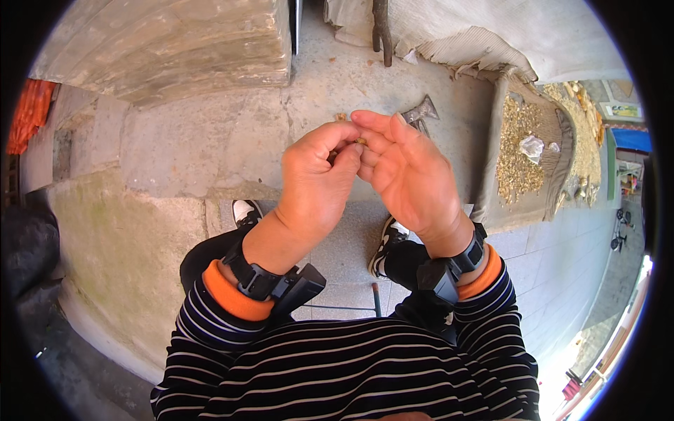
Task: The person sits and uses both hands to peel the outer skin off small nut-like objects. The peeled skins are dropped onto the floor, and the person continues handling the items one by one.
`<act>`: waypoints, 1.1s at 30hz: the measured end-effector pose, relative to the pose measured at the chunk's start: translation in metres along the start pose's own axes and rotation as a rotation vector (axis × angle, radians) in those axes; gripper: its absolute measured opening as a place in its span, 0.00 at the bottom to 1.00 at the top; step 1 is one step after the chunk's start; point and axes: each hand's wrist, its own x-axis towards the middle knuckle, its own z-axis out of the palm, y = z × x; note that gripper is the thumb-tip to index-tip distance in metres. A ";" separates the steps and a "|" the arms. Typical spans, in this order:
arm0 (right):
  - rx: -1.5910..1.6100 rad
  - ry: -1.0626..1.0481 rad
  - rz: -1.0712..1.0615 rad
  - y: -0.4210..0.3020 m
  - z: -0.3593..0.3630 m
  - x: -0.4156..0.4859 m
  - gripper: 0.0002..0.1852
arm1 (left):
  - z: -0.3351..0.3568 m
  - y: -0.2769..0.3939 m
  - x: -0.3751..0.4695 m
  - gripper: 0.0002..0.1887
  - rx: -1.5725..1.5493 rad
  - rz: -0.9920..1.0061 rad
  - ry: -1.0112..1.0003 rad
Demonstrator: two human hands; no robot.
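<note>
My left hand (321, 181) pinches a small brown piece (360, 141), perhaps a nut or a bit of shell, between thumb and fingertips. Something dark shows in the curl of its fingers, too shaded to identify. My right hand (413, 171) is opened out beside it, palm turned up and fingers extended towards the left fingertips. Both hands hover over the edge of a concrete ledge (205, 142). An axe head (423, 109) lies on the ledge just beyond my right hand, which hides what is below it. A light brown fragment (341, 117) rests behind the left fingers.
At right a fabric-edged tray (553, 173) holds yellowish-brown bits (513, 152) and a clear plastic bag (532, 149). A forked stick (383, 31) and a pale cover (474, 31) lie at the far side. A masonry block (174, 47) rises far left; orange netting (30, 113) hangs at the left rim.
</note>
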 end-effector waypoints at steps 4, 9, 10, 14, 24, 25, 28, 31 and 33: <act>-0.055 -0.021 -0.029 0.001 -0.001 0.001 0.16 | 0.000 0.003 0.001 0.04 -0.017 0.008 0.071; -0.501 0.109 -0.155 0.005 -0.002 0.005 0.10 | -0.006 0.012 0.005 0.02 -0.258 -0.277 0.101; -0.594 0.126 -0.175 0.004 -0.003 0.006 0.09 | -0.007 0.014 0.005 0.02 -0.279 -0.305 0.089; -0.601 0.110 -0.189 0.001 -0.007 0.006 0.06 | -0.008 0.017 0.005 0.03 -0.292 -0.376 0.022; -0.568 0.129 -0.138 -0.003 -0.004 0.004 0.05 | -0.009 0.017 0.005 0.04 -0.281 -0.387 0.012; -0.572 0.124 -0.143 -0.003 -0.003 0.004 0.04 | -0.009 0.017 0.005 0.04 -0.273 -0.389 0.005; -0.601 0.136 -0.144 -0.004 -0.003 0.004 0.04 | -0.009 0.016 0.004 0.04 -0.242 -0.371 -0.003; -0.625 0.134 -0.141 -0.004 -0.002 0.004 0.04 | -0.008 0.014 0.004 0.03 -0.201 -0.337 -0.013; -0.651 0.130 -0.145 -0.004 -0.002 0.004 0.04 | -0.009 0.013 0.004 0.03 -0.182 -0.322 -0.021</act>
